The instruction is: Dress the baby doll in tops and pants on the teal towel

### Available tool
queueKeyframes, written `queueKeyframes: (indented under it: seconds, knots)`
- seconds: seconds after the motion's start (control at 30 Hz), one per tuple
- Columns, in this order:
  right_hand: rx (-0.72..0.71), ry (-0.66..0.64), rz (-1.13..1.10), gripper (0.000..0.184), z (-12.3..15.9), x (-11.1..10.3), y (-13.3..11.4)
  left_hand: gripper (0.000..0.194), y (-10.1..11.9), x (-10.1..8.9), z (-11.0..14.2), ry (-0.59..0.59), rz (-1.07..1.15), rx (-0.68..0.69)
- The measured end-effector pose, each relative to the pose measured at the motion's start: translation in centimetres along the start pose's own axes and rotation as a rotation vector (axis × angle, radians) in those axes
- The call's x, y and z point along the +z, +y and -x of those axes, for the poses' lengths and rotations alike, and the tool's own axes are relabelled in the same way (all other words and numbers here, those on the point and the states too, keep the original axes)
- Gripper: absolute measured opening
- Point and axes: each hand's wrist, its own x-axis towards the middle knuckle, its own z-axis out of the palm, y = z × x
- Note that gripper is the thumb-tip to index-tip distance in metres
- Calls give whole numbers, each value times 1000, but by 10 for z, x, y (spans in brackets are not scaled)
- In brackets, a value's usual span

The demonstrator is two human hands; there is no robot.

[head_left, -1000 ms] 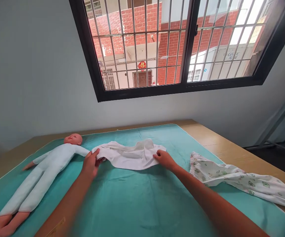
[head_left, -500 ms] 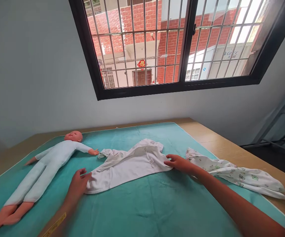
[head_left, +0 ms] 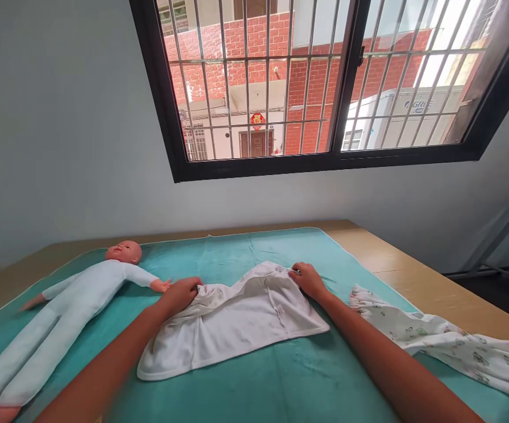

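Note:
A white baby shirt (head_left: 245, 326) with a small print on its outer side lies spread in the middle of the teal cloth, its plain face showing and its hem towards me. My left hand (head_left: 182, 295) is closed on the shirt's left sleeve end, close to the doll's hand. At the far right corner, my right hand (head_left: 309, 281) pinches the other sleeve, most of which its fingers hide. To the left a baby doll (head_left: 82, 288) in a white body suit lies on its back. Printed baby trousers (head_left: 443, 341) lie crumpled at the right, beside my right forearm.
The teal cloth (head_left: 254, 393) covers most of a wooden table (head_left: 381, 258), whose right edge runs diagonally. Behind it stands a wall with a barred window (head_left: 263, 167). A grey metal frame (head_left: 501, 235) stands on the floor at the right.
Both hands have moved from the shirt's lower side corners up to its sleeves and closed there. The camera view has shifted slightly, and the shirt's hem lies a bit nearer me.

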Motion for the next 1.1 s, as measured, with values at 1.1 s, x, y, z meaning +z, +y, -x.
queueKeyframes:
  seconds: [1.1]
  knots:
    - [-91,-136,-138,23,8,-8,-18,31,95,71,41,79,-506,134]
